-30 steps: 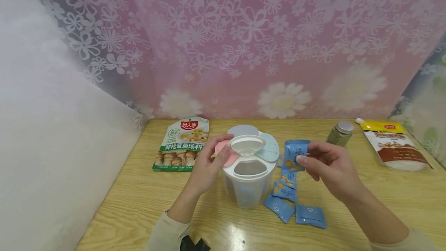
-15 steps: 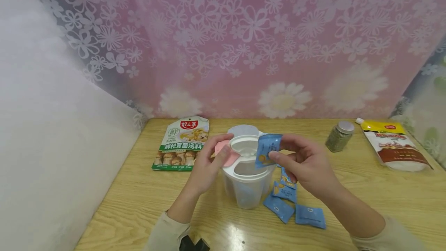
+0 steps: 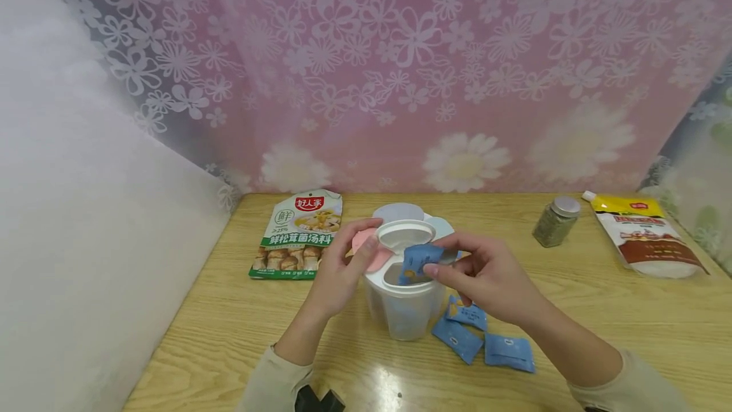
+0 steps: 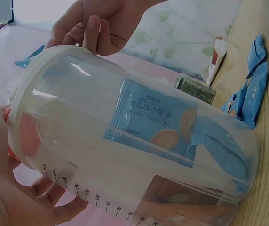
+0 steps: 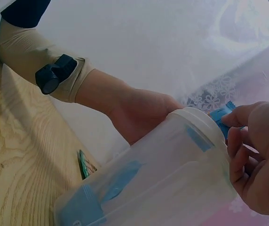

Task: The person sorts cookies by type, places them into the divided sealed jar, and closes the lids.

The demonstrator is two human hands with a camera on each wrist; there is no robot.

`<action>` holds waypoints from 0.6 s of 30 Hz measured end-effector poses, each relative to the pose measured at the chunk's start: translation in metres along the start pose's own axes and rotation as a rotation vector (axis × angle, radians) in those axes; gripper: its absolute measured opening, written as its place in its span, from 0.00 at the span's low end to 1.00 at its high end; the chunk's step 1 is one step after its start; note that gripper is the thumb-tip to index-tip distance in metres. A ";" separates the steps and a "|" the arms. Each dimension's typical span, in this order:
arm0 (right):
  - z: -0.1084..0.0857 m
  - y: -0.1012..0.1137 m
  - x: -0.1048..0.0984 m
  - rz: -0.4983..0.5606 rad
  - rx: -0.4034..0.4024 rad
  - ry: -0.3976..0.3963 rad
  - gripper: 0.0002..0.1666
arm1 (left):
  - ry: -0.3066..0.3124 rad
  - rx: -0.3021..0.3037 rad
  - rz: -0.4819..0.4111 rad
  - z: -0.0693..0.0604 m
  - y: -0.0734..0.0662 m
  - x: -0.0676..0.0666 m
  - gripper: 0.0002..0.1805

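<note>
In the head view a clear container (image 3: 407,316) stands on the table, its front compartment lid raised beside pink, blue and grey lids. My right hand (image 3: 494,278) pinches a blue packet (image 3: 419,263) at the front opening, the packet's lower end inside the rim. My left hand (image 3: 342,272) grips the container's left side, thumb on the pink lid (image 3: 372,250). Through the clear wall in the left wrist view, blue packets (image 4: 146,120) and a brown packet (image 4: 174,195) show inside. The right wrist view shows the held packet (image 5: 223,117) at the rim.
Several blue packets (image 3: 509,353) lie right of the container. A green and white pouch (image 3: 297,234) is at the back left. A jar of dried herbs (image 3: 556,222) and a yellow, white and brown pouch (image 3: 646,237) stand or lie to the right.
My right hand has carried the blue packet leftward from beside the container, then down to the front opening. My left hand has kept its place on the container.
</note>
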State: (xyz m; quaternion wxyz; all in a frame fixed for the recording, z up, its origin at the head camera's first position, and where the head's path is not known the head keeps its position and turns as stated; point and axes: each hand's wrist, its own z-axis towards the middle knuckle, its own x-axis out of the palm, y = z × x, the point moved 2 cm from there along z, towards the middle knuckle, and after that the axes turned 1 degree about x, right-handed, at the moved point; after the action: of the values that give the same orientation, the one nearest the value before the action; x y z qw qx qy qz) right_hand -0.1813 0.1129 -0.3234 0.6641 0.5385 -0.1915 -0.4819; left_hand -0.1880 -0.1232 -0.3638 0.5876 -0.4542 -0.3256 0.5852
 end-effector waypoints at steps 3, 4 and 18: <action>-0.002 -0.001 0.000 -0.021 -0.039 -0.017 0.11 | -0.001 0.002 0.001 0.000 0.000 0.000 0.18; -0.002 -0.001 0.000 -0.026 -0.058 -0.020 0.11 | -0.001 0.002 0.002 0.000 0.000 0.000 0.18; -0.005 -0.009 -0.003 -0.047 0.006 -0.049 0.11 | 0.007 -0.013 0.016 0.000 -0.001 -0.001 0.18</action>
State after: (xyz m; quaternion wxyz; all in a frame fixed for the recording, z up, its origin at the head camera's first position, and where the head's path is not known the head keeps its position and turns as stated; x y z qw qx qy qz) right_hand -0.1834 0.1185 -0.3322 0.6460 0.5330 -0.1965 -0.5099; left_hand -0.1875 -0.1239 -0.3630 0.5810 -0.4627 -0.3236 0.5861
